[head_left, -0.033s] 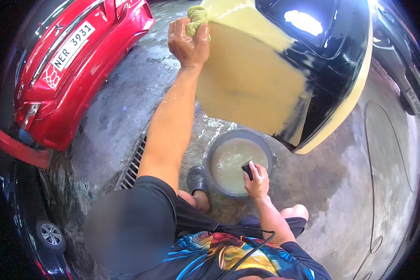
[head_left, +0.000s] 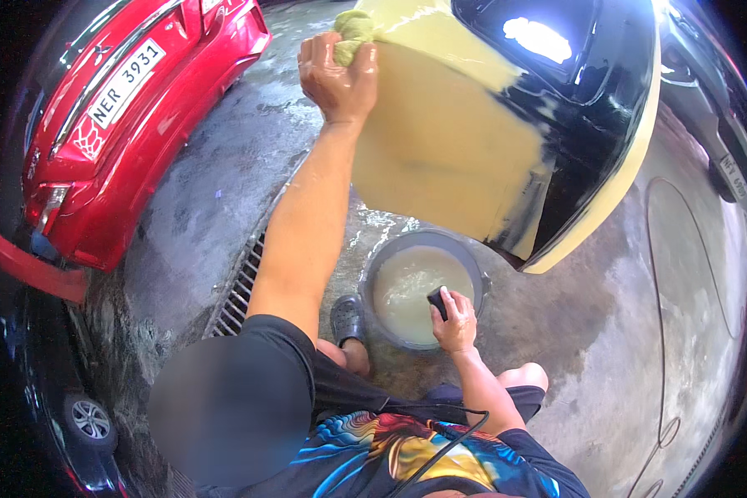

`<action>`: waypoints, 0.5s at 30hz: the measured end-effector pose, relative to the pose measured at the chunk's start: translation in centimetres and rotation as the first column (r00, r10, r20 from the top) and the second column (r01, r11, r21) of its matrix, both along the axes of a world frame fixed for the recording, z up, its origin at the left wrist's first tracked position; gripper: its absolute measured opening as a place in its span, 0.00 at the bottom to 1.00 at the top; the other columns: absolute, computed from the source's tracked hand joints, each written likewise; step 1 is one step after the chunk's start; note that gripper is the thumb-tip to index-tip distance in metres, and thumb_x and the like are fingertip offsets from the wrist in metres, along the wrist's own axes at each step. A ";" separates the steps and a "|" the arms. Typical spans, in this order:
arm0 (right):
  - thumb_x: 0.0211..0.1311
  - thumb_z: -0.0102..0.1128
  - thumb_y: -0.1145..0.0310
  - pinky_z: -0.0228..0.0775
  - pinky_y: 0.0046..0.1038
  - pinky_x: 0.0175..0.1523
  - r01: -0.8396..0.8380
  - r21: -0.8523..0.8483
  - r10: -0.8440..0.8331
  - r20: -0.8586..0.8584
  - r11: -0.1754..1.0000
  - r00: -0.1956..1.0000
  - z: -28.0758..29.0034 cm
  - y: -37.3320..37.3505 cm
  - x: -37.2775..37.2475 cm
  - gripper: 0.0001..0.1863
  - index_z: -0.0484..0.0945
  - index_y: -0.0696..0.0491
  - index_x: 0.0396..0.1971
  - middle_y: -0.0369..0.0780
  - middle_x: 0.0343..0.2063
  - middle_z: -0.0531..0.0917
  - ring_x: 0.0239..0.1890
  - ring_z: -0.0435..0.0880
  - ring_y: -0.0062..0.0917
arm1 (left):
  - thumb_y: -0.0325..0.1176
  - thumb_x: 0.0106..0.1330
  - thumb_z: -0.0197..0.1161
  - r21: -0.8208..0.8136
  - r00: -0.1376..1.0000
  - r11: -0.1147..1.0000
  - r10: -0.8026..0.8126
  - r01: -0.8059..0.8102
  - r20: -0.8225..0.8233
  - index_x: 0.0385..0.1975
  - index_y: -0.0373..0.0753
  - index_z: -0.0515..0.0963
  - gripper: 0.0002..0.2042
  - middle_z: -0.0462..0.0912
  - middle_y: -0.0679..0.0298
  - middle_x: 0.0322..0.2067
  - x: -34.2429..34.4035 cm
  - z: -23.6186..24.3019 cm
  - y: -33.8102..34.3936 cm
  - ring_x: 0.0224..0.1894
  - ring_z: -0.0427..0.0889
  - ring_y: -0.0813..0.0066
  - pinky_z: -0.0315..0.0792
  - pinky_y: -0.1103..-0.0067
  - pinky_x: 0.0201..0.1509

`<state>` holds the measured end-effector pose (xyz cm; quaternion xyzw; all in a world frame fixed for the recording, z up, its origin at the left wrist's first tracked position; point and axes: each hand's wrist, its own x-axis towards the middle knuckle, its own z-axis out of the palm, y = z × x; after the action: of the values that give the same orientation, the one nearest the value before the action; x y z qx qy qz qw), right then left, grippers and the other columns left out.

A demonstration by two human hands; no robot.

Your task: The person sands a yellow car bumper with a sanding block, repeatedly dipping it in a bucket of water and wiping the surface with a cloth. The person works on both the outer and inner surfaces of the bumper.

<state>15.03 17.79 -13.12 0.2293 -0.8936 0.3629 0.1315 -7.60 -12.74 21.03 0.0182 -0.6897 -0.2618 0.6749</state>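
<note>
At the top, my left hand (head_left: pixel 338 83) is closed around a crumpled, wet yellow-green cloth (head_left: pixel 354 35). It sits at the left edge of a large curved car body panel (head_left: pixel 448 141), coated mostly in pale yellow and tan, with black areas on its right. A small black block (head_left: pixel 437 302) is pinched in my right hand (head_left: pixel 456 322). That hand is over the right side of a round grey tub (head_left: pixel 371 311) of cloudy water, just below the panel's lower edge. The exact kind of the block cannot be made out.
A red car (head_left: pixel 158 141) stands at the left, its rear toward me. A floor drain grate (head_left: pixel 241 286) runs past my left arm. My shoe (head_left: pixel 349 319) is beside the tub. A thin hose or cable (head_left: pixel 661 349) loops over the wet concrete floor (head_left: pixel 589 332) at right.
My left hand and the cloth have shifted very slightly to the right along the panel's edge. My right hand with the black block stays nearly still over the tub.
</note>
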 end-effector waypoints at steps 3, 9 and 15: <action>0.60 0.76 0.64 0.78 0.46 0.59 0.003 0.013 -0.004 0.018 1.000 1.000 0.1 -0.2 0.1 0.29 0.81 0.52 0.62 0.47 0.52 0.84 0.53 0.84 0.46 | 0.50 0.57 0.72 -0.305 0.992 0.952 -0.063 0.027 -0.111 0.32 0.42 0.80 0.17 0.81 0.56 0.35 0.4 -1.1 4.4 0.41 0.81 0.49 0.75 0.54 0.45; 0.61 0.75 0.64 0.78 0.46 0.59 0.008 0.061 -0.009 0.017 0.998 1.000 0.2 -0.5 -0.7 0.29 0.80 0.53 0.62 0.46 0.52 0.84 0.54 0.84 0.45 | 0.51 0.51 0.72 -0.586 0.913 0.729 -0.406 0.352 0.044 0.30 0.52 0.80 0.14 0.80 0.65 0.37 4.8 -4.3 15.3 0.46 0.82 0.58 0.76 0.63 0.44; 0.63 0.74 0.62 0.78 0.46 0.60 0.002 0.082 -0.006 0.052 0.997 0.999 -0.1 -0.6 -1.4 0.27 0.80 0.51 0.62 0.46 0.54 0.84 0.56 0.83 0.46 | 0.53 0.46 0.75 -0.469 0.779 0.627 -0.559 0.621 0.284 0.31 0.48 0.79 0.19 0.80 0.63 0.40 9.9 -12.5 15.3 0.45 0.82 0.57 0.78 0.64 0.45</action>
<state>13.58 17.19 -13.22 0.2232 -0.9113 0.3314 0.0990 2.29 2.55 8.48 -0.3846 -0.7378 -0.2624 0.4887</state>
